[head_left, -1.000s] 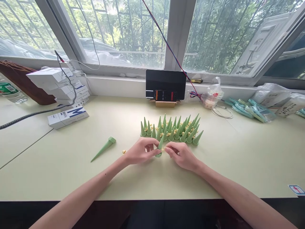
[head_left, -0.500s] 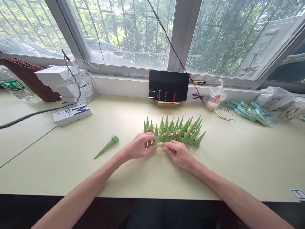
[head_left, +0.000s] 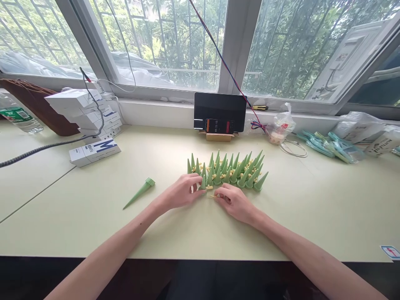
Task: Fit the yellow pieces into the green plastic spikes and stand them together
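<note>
Near the middle of the table, my left hand is closed around the base of a green plant-watering spike that stands point up. A small yellow valve sticks out from its lower right side. My right hand pinches a thin, pale yellow piece just in front of that valve; most of the piece is hidden by the fingers. Right behind both hands stand rows of similar green spikes, points up, with yellow valves among them. One loose green spike lies on its side left of my left hand.
White boxes and a bottle are at the left. A phone showing a timer leans on a dark tablet at the back. A bagged cup, a white cable and teal packages lie at the right.
The spike in my left hand has tipped from a right lean to nearly upright. My right hand stays almost in place, still pinching the thin yellow piece.
</note>
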Motion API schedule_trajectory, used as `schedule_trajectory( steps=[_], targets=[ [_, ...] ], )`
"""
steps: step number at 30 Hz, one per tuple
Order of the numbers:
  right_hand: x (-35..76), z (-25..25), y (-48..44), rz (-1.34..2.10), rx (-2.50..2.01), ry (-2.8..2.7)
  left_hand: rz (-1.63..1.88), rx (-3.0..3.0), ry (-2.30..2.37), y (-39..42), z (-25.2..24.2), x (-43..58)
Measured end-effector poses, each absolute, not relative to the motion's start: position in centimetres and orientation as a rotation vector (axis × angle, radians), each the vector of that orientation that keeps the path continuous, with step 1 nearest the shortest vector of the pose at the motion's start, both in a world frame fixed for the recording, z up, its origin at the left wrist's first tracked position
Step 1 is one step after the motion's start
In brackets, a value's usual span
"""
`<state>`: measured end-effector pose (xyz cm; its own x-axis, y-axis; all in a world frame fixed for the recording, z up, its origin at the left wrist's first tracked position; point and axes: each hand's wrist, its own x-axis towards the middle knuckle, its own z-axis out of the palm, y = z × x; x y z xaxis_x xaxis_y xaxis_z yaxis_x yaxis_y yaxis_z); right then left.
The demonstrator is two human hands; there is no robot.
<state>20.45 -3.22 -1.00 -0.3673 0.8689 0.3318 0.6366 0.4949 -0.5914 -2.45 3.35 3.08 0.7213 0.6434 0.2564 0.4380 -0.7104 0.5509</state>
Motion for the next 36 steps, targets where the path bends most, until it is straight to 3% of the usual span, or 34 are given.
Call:
schedule_trajectory(
  steps=[11, 25, 36],
  targets=[
    [20.4, 0.5, -3.9, 0.665, -1.135, -1.922, 1.37, 2.492, 0.748, 2.8, 4.2, -2.8],
    [20.3, 0.6, -4.2, 0.815, -1.056, -1.878, 1.013, 2.795, 0.447, 1.3, 2.1, -1.3],
    [20.2, 0.7, -4.3, 1.018, -1.049, -1.752, 1.056, 2.758, 0.439, 1.4, 1.5, -1.0]
  ],
)
